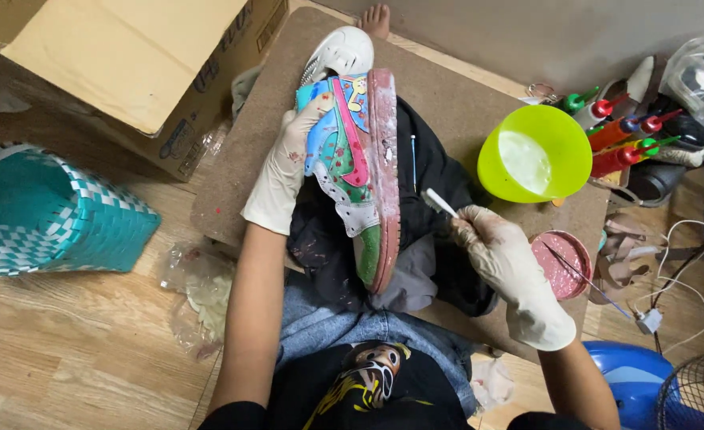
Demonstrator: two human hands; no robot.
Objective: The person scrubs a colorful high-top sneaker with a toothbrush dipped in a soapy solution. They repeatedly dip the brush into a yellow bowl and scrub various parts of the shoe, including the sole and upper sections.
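While gloved left hand [284, 171] clamps multicoloured painted sneaker [352, 171] and right hand [499, 263] pinches white-handled brush [438, 202], risks smearing wet paint.

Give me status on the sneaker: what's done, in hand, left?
Done: the sneaker upper already carries blue, green, pink and yellow paint. In hand: left hand steadies it on its side; right hand holds a small white brush near the sole. Left: the sole edge looks smeared pink, apparently unfinished.

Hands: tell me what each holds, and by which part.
Left hand grips the painted sneaker by its upper side near the toe. Right hand holds a small brush by its handle.
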